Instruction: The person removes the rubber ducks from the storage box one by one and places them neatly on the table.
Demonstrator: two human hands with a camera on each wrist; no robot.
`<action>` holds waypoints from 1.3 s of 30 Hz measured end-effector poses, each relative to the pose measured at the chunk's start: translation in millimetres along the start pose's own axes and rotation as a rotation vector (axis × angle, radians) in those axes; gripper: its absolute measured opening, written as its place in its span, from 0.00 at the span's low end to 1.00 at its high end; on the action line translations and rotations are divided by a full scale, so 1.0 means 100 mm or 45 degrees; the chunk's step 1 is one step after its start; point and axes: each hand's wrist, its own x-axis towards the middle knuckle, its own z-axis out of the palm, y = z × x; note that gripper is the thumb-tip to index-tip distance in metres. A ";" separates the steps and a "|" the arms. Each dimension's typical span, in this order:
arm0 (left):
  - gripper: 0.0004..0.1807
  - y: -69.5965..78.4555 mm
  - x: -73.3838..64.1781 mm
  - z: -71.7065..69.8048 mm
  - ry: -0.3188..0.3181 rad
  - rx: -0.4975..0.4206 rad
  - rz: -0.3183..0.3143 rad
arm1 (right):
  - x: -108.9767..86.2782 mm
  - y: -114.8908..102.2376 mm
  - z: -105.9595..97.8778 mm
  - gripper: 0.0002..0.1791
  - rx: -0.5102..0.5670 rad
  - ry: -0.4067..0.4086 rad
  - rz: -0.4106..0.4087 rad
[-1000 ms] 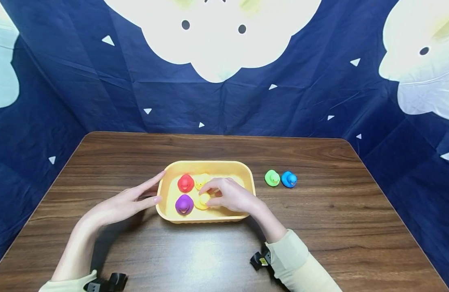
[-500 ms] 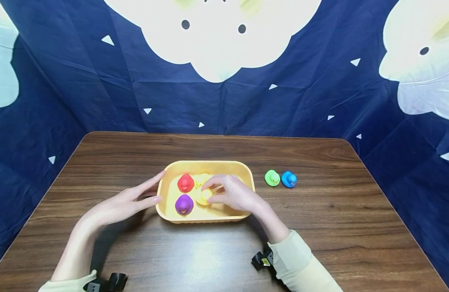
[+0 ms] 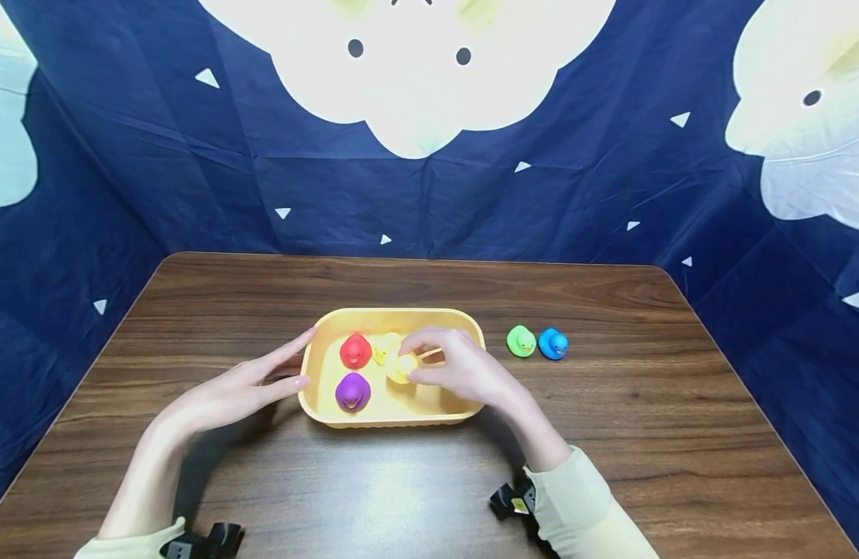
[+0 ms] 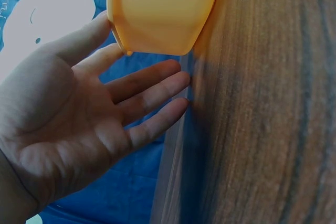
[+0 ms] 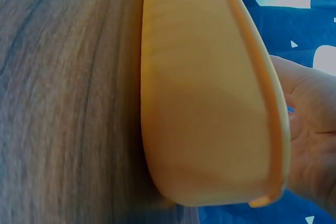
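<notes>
A yellow rubber duck (image 3: pixel 401 368) is pinched between the thumb and fingers of my right hand (image 3: pixel 460 369), over the middle of a pale yellow plastic bin (image 3: pixel 394 420). In the right wrist view, the bin's wall (image 5: pixel 210 93) hides my fingertips and the duck. My left hand (image 3: pixel 237 390) touches the bin's left end with its thumb and fingertips, its fingers fairly straight. The left wrist view has that hand (image 4: pixel 89 103) with thumb and index finger at the rim. Inside the bin sit a red duck (image 3: pixel 355 352), a purple duck (image 3: pixel 352 392) and another yellow duck (image 3: pixel 383 350), partly hidden.
To the right of the bin, a green duck (image 3: pixel 521 341) and a blue duck (image 3: pixel 553 343) stand side by side on the dark wood table (image 3: pixel 645 388). Behind the table hangs a navy cloth (image 3: pixel 429 202) with white cloud shapes.
The right hand has carried the yellow duck from beside the purple duck, slightly back and to the right within the bin. The left hand and the other ducks have stayed put.
</notes>
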 end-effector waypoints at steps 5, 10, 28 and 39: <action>0.39 0.01 0.00 0.01 -0.007 -0.007 -0.007 | -0.07 0.01 -0.06 0.12 0.038 0.071 -0.006; 0.39 0.01 0.00 0.02 -0.016 -0.018 -0.011 | -0.14 0.00 -0.11 0.14 0.046 0.129 0.011; 0.39 0.00 0.00 0.01 -0.009 -0.019 -0.002 | -0.34 0.03 -0.30 0.15 0.214 0.296 0.018; 0.39 -0.01 0.01 0.01 -0.005 -0.021 0.001 | -0.50 0.06 -0.47 0.17 0.131 0.416 0.095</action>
